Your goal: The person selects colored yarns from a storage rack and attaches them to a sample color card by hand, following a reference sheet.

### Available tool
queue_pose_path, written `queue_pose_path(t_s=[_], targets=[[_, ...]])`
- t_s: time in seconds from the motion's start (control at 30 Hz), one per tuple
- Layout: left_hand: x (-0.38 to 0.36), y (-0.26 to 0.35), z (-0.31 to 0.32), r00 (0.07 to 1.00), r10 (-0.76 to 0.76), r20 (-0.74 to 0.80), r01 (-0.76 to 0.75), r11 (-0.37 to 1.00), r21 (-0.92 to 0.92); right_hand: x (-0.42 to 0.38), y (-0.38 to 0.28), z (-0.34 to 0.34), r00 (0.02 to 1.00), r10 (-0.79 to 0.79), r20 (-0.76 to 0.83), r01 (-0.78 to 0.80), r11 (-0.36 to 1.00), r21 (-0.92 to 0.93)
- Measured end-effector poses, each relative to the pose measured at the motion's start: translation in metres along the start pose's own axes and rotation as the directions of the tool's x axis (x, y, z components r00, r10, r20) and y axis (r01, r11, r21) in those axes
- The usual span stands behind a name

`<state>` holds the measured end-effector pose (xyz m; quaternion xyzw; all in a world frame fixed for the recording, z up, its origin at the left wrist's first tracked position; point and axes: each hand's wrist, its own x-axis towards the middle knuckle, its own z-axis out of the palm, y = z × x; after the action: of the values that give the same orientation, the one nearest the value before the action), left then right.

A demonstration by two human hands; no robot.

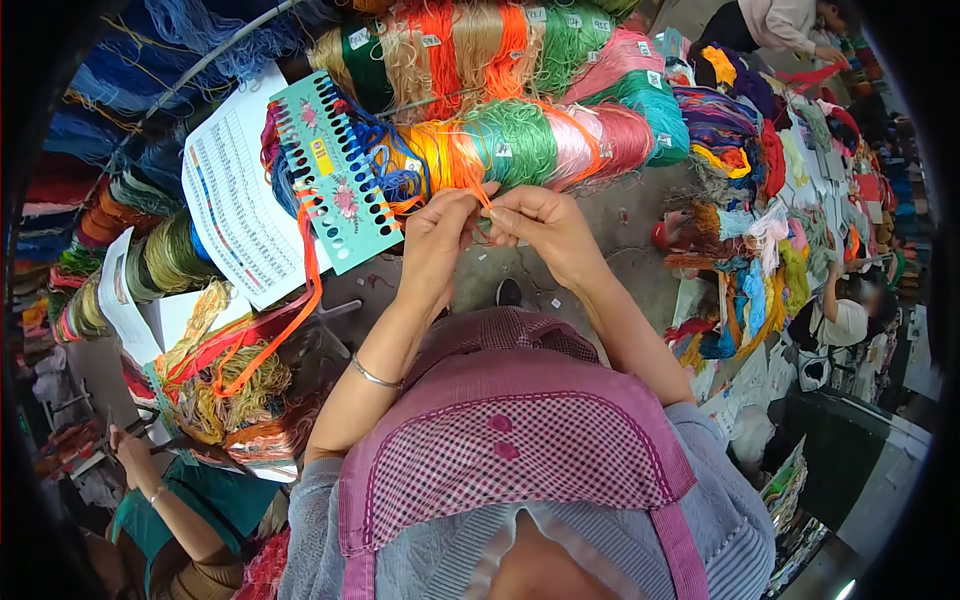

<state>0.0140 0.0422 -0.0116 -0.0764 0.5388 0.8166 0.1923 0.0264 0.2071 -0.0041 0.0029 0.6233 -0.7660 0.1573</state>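
My left hand (438, 238) and my right hand (548, 232) are close together in front of the thread rack. Both pinch a strand of orange embroidery thread (478, 188) between thumb and fingertips. The strand comes down from the row of hanging skeins. Left of my hands lies a green punched thread card (340, 205) with flower prints and holes along both long sides. Some orange thread (308, 262) is looped through its lower left holes. Under the card is a printed chart sheet (225, 200). Behind my fingertips hangs a green skein (515, 145).
Tan, orange and green skeins (450, 60) hang on a rack at the back. Blue skeins (150, 70) fill the upper left. Loose thread bundles (240, 390) lie at lower left, near another person's arm (170, 505). More skeins (760, 290) and other people are at right.
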Motion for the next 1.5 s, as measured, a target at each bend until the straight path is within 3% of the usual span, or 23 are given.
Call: queue_pose_path(t_s=[0.1,0.17,0.2,0.27,0.37,0.4,0.43,0.5,0.53,0.6,0.67,0.7,0.77,0.8,0.87,0.9,0.97,1.03,1.1,1.17,1.23,1.37,1.5], targets=[[0.01,-0.012,-0.001,0.995,0.092,0.036,-0.091,0.995,-0.034,-0.008,-0.004,0.0,0.999,0.015,-0.033,-0.016,0.999,-0.031],[0.017,-0.013,-0.008,0.969,0.199,0.148,-0.24,0.905,0.351,-0.025,0.003,-0.011,0.998,0.013,-0.066,-0.021,0.993,-0.116],[0.043,-0.062,-0.038,0.876,0.4,0.269,-0.467,0.564,0.681,-0.037,0.01,-0.022,0.993,0.003,-0.117,-0.027,0.979,-0.2],[0.038,-0.045,-0.033,0.961,0.175,0.214,-0.273,0.469,0.84,-0.075,0.045,-0.066,0.969,0.1,-0.225,-0.151,0.964,-0.22],[0.026,-0.048,-0.034,0.942,0.258,0.216,-0.286,0.274,0.918,-0.185,0.118,-0.177,0.805,0.306,-0.508,-0.496,0.817,-0.294],[0.025,-0.053,-0.038,0.927,0.277,0.252,-0.29,0.107,0.951,-0.238,0.138,-0.215,0.699,0.246,-0.672,-0.694,0.459,-0.554],[0.023,-0.056,-0.042,0.893,0.321,0.316,-0.34,0.019,0.94,-0.297,0.17,-0.268,0.62,0.255,-0.741,-0.727,-0.168,-0.666],[0.013,-0.059,-0.052,0.886,0.292,0.36,-0.372,-0.013,0.928,-0.427,0.162,-0.271,0.512,0.125,-0.85,-0.729,-0.46,-0.507],[0.005,-0.06,-0.058,0.878,0.258,0.403,-0.406,-0.042,0.913,-0.504,0.197,-0.334,0.298,0.162,-0.941,-0.856,-0.39,-0.338],[-0.021,-0.045,-0.065,0.912,0.123,0.392,-0.41,0.191,0.892,-0.496,0.15,-0.3,0.198,0.181,-0.963,-0.902,-0.351,-0.251],[-0.059,0.0,-0.055,0.916,0.151,0.371,-0.399,0.431,0.809,-0.468,0.165,-0.326,0.447,0.216,-0.868,-0.783,-0.375,-0.496],[-0.077,0.022,-0.051,0.934,0.24,0.265,-0.349,0.451,0.822,-0.399,0.139,-0.279,0.435,-0.06,-0.899,-0.899,-0.08,-0.43],[-0.092,0.039,-0.065,0.893,0.449,0.026,-0.283,0.516,0.809,-0.299,0.141,-0.262,0.655,-0.324,-0.682,-0.452,0.555,-0.698],[-0.095,0.048,-0.073,0.848,0.517,-0.12,-0.205,0.526,0.825,-0.227,0.078,-0.191,0.56,-0.023,-0.828,-0.59,0.691,-0.417],[-0.089,0.056,-0.088,0.787,0.511,-0.345,-0.069,0.628,0.775,-0.14,0.055,-0.145,0.751,-0.259,-0.608,-0.296,0.691,-0.66],[-0.087,0.061,-0.094,0.782,0.475,-0.404,-0.028,0.675,0.737,-0.104,0.041,-0.12,0.776,-0.261,-0.575,-0.33,0.61,-0.721],[-0.076,0.052,-0.106,0.86,0.31,-0.405,0.034,0.757,0.652,-0.049,0.023,-0.071,0.777,-0.589,-0.223,0.099,0.463,-0.881],[-0.066,0.039,-0.109,0.898,0.295,-0.327,-0.104,0.864,0.493,-0.011,-0.011,-0.013,0.792,-0.61,-0.019,0.253,0.356,-0.9],[-0.057,0.038,-0.094,0.913,0.273,-0.302,-0.193,0.943,0.27,0.014,-0.021,0.034,0.848,-0.53,-0.014,0.386,0.637,-0.667],[-0.051,0.035,-0.092,0.916,0.242,-0.32,-0.196,0.966,0.171,0.029,-0.033,0.068,0.956,-0.294,0.006,0.26,0.833,-0.489],[-0.051,0.038,-0.091,0.929,0.187,-0.32,-0.188,0.982,0.029,0.046,-0.025,0.088,0.951,-0.292,0.106,0.31,0.881,-0.357],[-0.05,0.04,-0.089,0.909,0.127,-0.397,-0.184,0.977,-0.109,0.064,-0.023,0.105,0.97,-0.203,0.132,0.24,0.884,-0.4],[-0.048,0.036,-0.089,0.901,0.319,-0.295,-0.308,0.948,0.082,0.075,-0.014,0.114,0.92,-0.342,0.193,0.392,0.782,-0.485]])
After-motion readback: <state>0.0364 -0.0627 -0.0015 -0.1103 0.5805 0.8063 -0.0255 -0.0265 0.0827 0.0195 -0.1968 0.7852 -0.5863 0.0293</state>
